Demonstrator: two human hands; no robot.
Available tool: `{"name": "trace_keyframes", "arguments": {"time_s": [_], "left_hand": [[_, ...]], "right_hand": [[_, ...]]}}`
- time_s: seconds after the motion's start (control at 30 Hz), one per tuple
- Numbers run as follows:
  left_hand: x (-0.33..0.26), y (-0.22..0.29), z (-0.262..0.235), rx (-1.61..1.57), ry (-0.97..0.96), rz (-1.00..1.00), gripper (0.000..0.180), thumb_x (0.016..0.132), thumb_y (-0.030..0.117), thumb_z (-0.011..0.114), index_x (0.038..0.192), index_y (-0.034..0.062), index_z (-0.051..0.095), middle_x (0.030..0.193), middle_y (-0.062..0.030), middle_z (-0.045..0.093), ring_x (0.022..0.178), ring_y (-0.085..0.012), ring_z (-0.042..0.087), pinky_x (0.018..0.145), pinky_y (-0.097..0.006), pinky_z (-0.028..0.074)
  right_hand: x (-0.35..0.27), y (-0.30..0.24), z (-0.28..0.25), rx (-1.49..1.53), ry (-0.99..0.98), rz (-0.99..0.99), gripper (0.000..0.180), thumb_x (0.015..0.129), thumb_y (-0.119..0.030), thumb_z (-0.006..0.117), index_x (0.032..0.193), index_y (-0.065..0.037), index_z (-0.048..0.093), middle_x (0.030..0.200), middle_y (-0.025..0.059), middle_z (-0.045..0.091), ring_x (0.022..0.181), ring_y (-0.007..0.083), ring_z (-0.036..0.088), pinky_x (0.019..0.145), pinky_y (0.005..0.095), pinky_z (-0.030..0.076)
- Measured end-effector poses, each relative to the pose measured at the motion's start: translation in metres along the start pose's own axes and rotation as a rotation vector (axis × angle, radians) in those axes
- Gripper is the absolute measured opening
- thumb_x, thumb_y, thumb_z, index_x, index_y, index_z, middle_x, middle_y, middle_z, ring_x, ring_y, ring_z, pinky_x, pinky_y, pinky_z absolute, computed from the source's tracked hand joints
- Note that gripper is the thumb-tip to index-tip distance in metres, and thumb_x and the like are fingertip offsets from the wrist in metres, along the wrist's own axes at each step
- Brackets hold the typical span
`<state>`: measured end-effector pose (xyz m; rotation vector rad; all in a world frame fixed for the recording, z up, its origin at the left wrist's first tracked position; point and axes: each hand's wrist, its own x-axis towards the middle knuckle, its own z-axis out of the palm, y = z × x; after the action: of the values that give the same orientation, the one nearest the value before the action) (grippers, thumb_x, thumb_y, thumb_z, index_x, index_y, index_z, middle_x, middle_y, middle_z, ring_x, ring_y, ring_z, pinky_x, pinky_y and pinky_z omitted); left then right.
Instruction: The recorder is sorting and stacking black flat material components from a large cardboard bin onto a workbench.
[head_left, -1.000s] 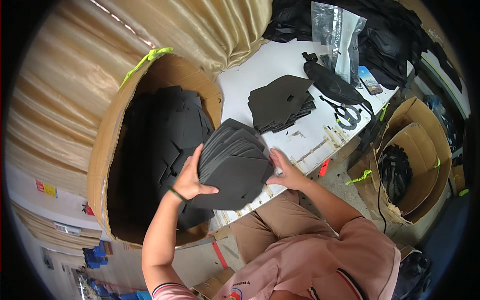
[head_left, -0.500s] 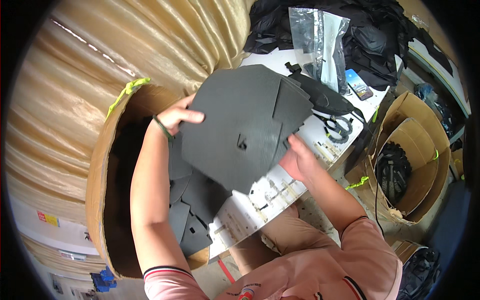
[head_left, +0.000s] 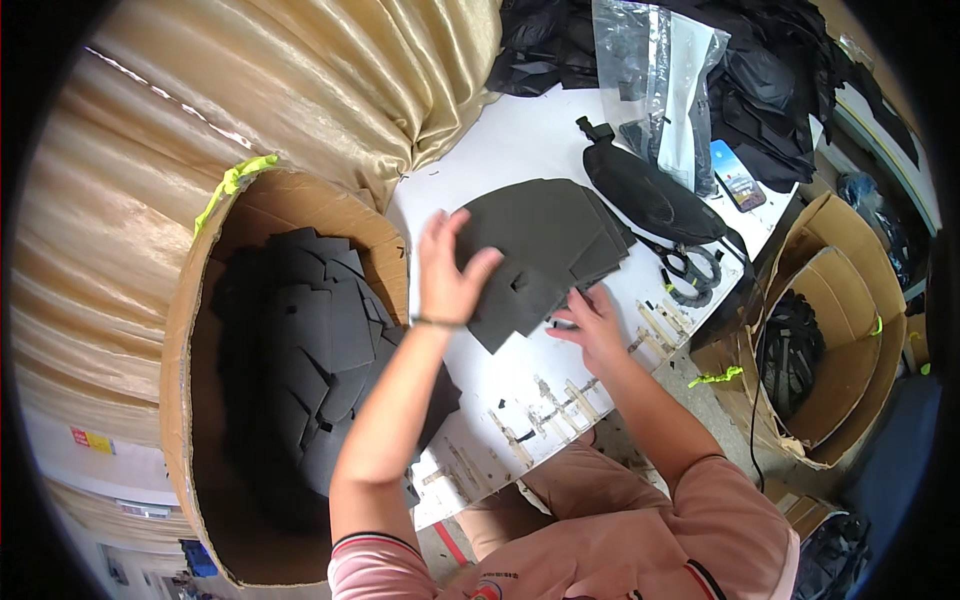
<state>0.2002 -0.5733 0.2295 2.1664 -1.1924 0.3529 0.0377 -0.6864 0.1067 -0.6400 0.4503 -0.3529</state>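
Note:
A stack of dark grey foam-like sheets (head_left: 535, 235), with curved and notched edges and a small square hole, lies on the white table (head_left: 440, 190). At its left edge my left hand (head_left: 450, 275) is open, fingers raised and thumb spread over the sheets; I see nothing in it. My right hand (head_left: 597, 328) is at the stack's lower right corner, its fingers apart and the tips against the edge. Black-handled scissors (head_left: 690, 270) and a black waist bag (head_left: 650, 195) lie just right of the stack.
On my left a large cardboard box (head_left: 185, 400) holds many similar dark pieces (head_left: 335, 340). A clear plastic bag (head_left: 655, 90), a phone-like object (head_left: 737, 175) and black fabric (head_left: 765, 70) lie at the back right. Another cardboard box (head_left: 870, 320) with black items stands on the right.
The stack of sheets has gone from being held up between both hands to lying on the table. My left hand has let go of it, and my right hand has loosened at its edge.

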Motion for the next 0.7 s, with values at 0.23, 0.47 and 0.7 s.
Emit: {"name": "trace_keyframes", "arguments": {"time_s": [0.23,0.47,0.7], "left_hand": [[-0.069,0.060,-0.013,0.254,-0.419,0.218,0.089,0.069,0.031,0.077,0.144,0.0209,0.032,0.150,-0.0192,0.022,0.140,-0.0366,0.019,0.105,-0.066,0.018],[-0.022,-0.004,0.005,0.188,-0.324,0.244,0.072,0.078,0.020,0.070,0.142,0.0244,0.037,0.149,-0.0131,0.028,0.138,-0.0347,0.025,0.108,-0.060,0.024],[0.021,-0.039,0.002,0.269,-0.334,0.140,0.089,0.071,0.028,0.077,0.145,0.0235,0.028,0.151,-0.0161,0.021,0.141,-0.0360,0.017,0.109,-0.060,0.018]], "right_hand": [[-0.022,-0.002,-0.007,-0.027,0.152,0.023,0.072,0.090,-0.026,0.062,0.144,-0.009,0.018,0.132,0.0147,0.041,0.113,0.0285,0.051,0.086,0.0458,0.052],[0.049,-0.011,0.009,-0.174,-0.017,0.082,0.053,0.096,-0.027,0.050,0.140,-0.009,0.028,0.131,0.0129,0.043,0.107,0.0308,0.053,0.080,0.0467,0.055],[0.139,-0.002,0.038,-0.115,-0.046,0.013,0.039,0.095,-0.028,0.053,0.124,-0.004,0.041,0.115,0.0118,0.045,0.102,0.0313,0.056,0.084,0.0476,0.054]]}}
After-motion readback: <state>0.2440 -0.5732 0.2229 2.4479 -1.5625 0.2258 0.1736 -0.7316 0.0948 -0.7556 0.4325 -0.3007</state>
